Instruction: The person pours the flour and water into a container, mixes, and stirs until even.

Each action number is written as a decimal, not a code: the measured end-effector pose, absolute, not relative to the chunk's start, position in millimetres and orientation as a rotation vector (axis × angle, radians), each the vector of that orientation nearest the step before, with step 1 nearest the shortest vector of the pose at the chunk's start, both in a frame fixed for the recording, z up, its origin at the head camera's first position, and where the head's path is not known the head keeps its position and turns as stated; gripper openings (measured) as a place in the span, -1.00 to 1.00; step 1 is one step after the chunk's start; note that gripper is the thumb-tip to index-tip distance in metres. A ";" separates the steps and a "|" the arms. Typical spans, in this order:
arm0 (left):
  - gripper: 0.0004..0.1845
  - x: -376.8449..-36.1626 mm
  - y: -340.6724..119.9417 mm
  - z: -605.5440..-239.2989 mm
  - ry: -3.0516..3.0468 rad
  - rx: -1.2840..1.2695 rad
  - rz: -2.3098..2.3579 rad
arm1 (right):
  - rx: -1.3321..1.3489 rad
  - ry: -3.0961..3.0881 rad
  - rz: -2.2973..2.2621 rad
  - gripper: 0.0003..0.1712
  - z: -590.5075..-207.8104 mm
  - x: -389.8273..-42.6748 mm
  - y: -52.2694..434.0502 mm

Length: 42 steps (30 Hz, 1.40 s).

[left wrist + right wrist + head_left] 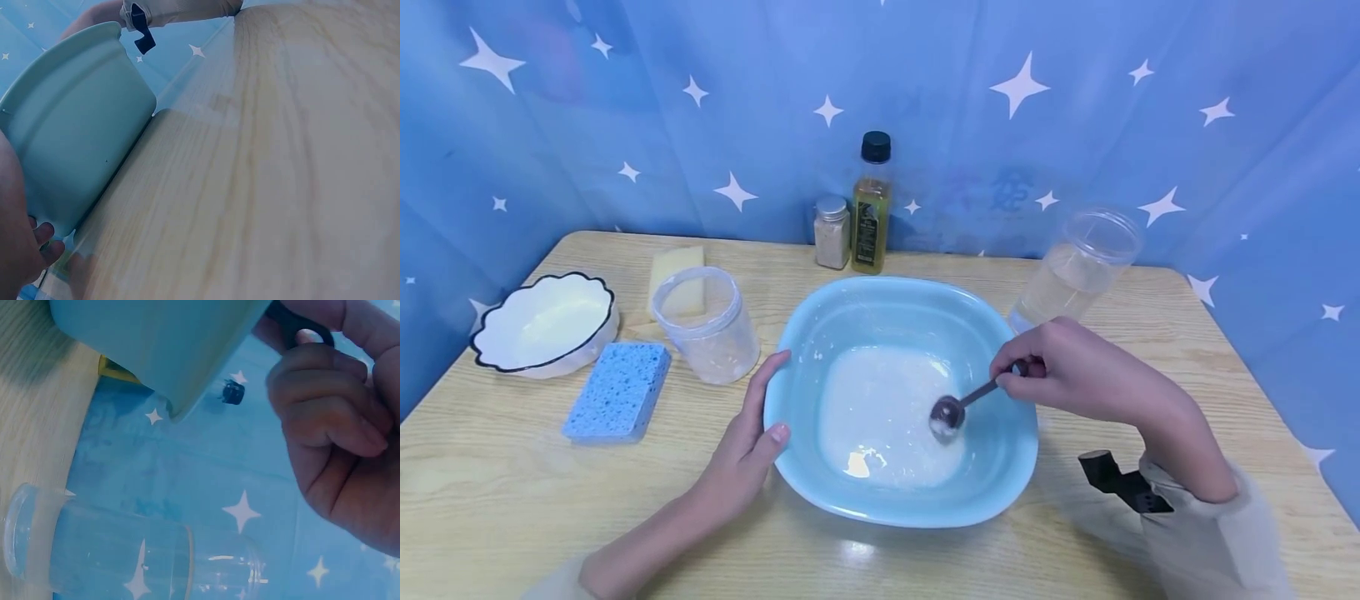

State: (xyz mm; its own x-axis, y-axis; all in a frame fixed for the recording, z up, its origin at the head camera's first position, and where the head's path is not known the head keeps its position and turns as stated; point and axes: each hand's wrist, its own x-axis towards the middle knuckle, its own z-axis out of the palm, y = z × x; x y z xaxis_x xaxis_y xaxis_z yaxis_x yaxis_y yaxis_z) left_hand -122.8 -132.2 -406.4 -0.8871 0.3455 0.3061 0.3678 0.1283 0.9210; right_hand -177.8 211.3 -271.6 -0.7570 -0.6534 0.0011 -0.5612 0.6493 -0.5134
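A light blue basin point(1000, 467) sits mid-table with milky white liquid point(880, 408) in its bottom. My right hand point(1060, 367) pinches the dark handle of a measuring spoon point(949, 412), whose bowl dips into the liquid at the right side. My left hand point(752, 433) rests against the basin's left rim, thumb on the edge and fingers along the outer wall. In the left wrist view the basin's outer wall point(75, 144) fills the upper left. In the right wrist view my curled fingers point(331, 419) grip the handle beside the basin's wall point(156, 344).
A clear jar point(707, 325), a blue sponge point(619, 392), a yellow sponge point(676, 268) and a white scalloped bowl point(497, 354) lie left. An oil bottle point(871, 208) and a spice shaker point(832, 232) stand behind. A clear container of water point(1078, 267) stands right.
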 end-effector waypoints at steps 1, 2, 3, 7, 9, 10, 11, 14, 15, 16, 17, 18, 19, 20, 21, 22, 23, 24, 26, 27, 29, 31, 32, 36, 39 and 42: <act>-0.33 -122.7 -132.0 -406.4 -2.343 -0.736 -1.923 | -1.014 2.716 -0.745 -0.82 -272.0 -177.8 210.2; -0.33 -122.4 -131.9 -406.6 -2.340 -0.733 -1.917 | -1.018 2.757 -0.741 -0.82 -272.5 -178.0 208.8; -0.33 -121.8 -131.9 -406.4 -2.335 -0.725 -1.914 | -1.007 2.799 -0.737 -0.82 -273.0 -178.2 207.2; -0.32 -118.9 -131.6 -404.7 -2.321 -0.701 -1.905 | -0.943 2.863 -0.666 -0.80 -275.0 -178.8 204.0; -0.32 -118.8 -130.9 -403.6 -2.319 -0.702 -1.909 | -0.947 2.809 -0.660 -0.79 -274.6 -178.3 204.9; -0.32 -119.1 -130.5 -403.3 -2.317 -0.709 -1.910 | -0.965 2.767 -0.664 -0.78 -274.1 -177.7 205.8; -0.32 -119.6 -130.0 -403.2 -2.318 -0.712 -1.908 | -0.989 2.724 -0.672 -0.77 -273.5 -177.0 206.7; -0.33 -120.4 -130.2 -404.2 -2.320 -0.716 -1.897 | -1.068 2.631 -0.731 -0.77 -272.9 -175.5 207.2; -0.33 -120.5 -130.5 -404.6 -2.322 -0.717 -1.893 | -1.084 2.630 -0.741 -0.78 -272.9 -175.1 206.8; -0.33 -120.4 -131.0 -405.1 -2.325 -0.718 -1.893 | -1.093 2.647 -0.747 -0.78 -272.7 -174.7 206.3; -0.33 -120.5 -131.4 -405.3 -2.330 -0.720 -1.892 | -1.092 2.679 -0.747 -0.78 -272.4 -174.5 205.8; -0.33 -120.6 -131.7 -405.4 -2.334 -0.724 -1.895 | -1.086 2.717 -0.745 -0.78 -272.0 -174.3 205.4; -0.33 -120.6 -131.8 -405.2 -2.339 -0.728 -1.900 | -1.072 2.757 -0.738 -0.79 -271.6 -174.1 205.0; -0.33 -120.7 -131.9 -404.9 -2.343 -0.731 -1.906 | -1.052 2.792 -0.726 -0.79 -271.3 -173.8 204.8; -0.33 -120.7 -132.0 -404.7 -2.347 -0.733 -1.910 | -1.033 2.821 -0.708 -0.79 -271.2 -173.7 204.4; -0.33 -120.7 -132.0 -404.5 -2.349 -0.734 -1.917 | -1.016 2.837 -0.692 -0.79 -271.3 -173.8 204.2; -0.33 -120.7 -131.9 -404.2 -2.351 -0.733 -1.918 | -1.001 2.844 -0.674 -0.79 -271.5 -174.1 203.9; -0.32 -120.8 -131.8 -404.1 -2.351 -0.735 -1.920 | -0.989 2.839 -0.662 -0.80 -271.7 -174.4 203.8; -0.32 -120.8 -131.6 -404.0 -2.351 -0.736 -1.918 | -0.972 2.812 -0.651 -0.80 -272.4 -175.0 203.8; -0.32 -120.9 -131.6 -404.2 -2.351 -0.737 -1.916 | -0.974 2.793 -0.654 -0.79 -272.7 -175.3 204.1; -0.33 -121.3 -131.6 -404.3 -2.353 -0.741 -1.913 | -0.989 2.754 -0.674 -0.79 -273.2 -175.7 204.9; -0.33 -121.8 -131.5 -404.7 -2.350 -0.745 -1.908 | -1.020 2.737 -0.708 -0.79 -273.5 -175.6 205.2; -0.32 -122.0 -131.4 -404.5 -2.349 -0.746 -1.908 | -1.036 2.734 -0.726 -0.79 -273.5 -175.5 205.2; -0.32 -122.4 -131.2 -404.0 -2.340 -0.748 -1.915 | -1.078 2.719 -0.784 -0.80 -274.6 -175.9 204.0; -0.32 -122.1 -131.0 -403.9 -2.335 -0.744 -1.916 | -1.065 2.684 -0.771 -0.82 -277.7 -177.9 202.6; -0.32 -121.6 -130.5 -404.4 -2.327 -0.737 -1.905 | -1.032 2.668 -0.738 -0.81 -279.8 -180.1 203.6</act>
